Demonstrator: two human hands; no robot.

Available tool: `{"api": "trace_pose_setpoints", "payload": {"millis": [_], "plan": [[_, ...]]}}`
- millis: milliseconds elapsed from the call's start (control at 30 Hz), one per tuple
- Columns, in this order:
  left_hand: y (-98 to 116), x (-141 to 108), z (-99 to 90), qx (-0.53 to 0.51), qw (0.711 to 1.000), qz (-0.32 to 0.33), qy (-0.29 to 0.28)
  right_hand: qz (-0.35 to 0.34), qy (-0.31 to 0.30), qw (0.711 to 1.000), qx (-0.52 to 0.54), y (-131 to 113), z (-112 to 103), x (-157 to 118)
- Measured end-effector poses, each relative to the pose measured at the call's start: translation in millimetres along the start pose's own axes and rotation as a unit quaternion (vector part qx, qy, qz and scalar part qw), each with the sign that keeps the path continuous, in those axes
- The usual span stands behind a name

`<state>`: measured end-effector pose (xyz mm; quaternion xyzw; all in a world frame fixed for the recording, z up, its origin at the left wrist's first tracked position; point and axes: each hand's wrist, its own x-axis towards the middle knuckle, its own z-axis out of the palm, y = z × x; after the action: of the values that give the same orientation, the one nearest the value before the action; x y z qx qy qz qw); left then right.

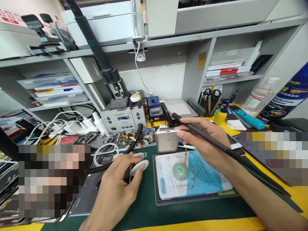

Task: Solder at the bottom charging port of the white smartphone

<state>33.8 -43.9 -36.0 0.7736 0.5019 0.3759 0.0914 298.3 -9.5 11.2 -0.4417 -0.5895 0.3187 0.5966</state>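
Note:
My left hand is closed around a small white spool, pinching its round flanges between thumb and fingers. A thin strand seems to stick out beyond it. Held like a pen in my right hand is a black soldering iron, its tip pointing up and left and its cable trailing to the lower right. Close to the right fingertips, a gold smartphone stands on end with its charging port up. Below lies a blue and white packet on a dark perforated mat, with a round green piece on top.
A grey rework station and a blue soldering controller stand at the back. Left of centre, a tray of circuit boards lies behind my left hand. Bottles and a yellow dropper bottle stand right.

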Motion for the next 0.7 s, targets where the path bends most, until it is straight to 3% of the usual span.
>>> {"api": "trace_pose_setpoints", "payload": {"millis": [233, 400, 500, 700], "plan": [[-6.0, -6.5, 21.3, 0.159, 0.987, 0.009, -0.026, 0.004, -0.003, 1.000, 0.013, 1.9, -1.2, -1.3], [19.0, -5.6, 14.4, 0.155, 0.983, 0.091, 0.030, -0.005, 0.000, 1.000, -0.002, 1.3, -0.7, -2.4], [37.3, 2.1, 15.1, 0.152, 0.977, 0.143, -0.034, 0.004, -0.006, 1.000, 0.013, 4.1, -0.3, -1.9], [50.4, 19.3, 25.1, 0.194, 0.956, 0.152, -0.161, -0.010, -0.009, 1.000, 0.020, 8.0, -0.6, -1.0]]}}
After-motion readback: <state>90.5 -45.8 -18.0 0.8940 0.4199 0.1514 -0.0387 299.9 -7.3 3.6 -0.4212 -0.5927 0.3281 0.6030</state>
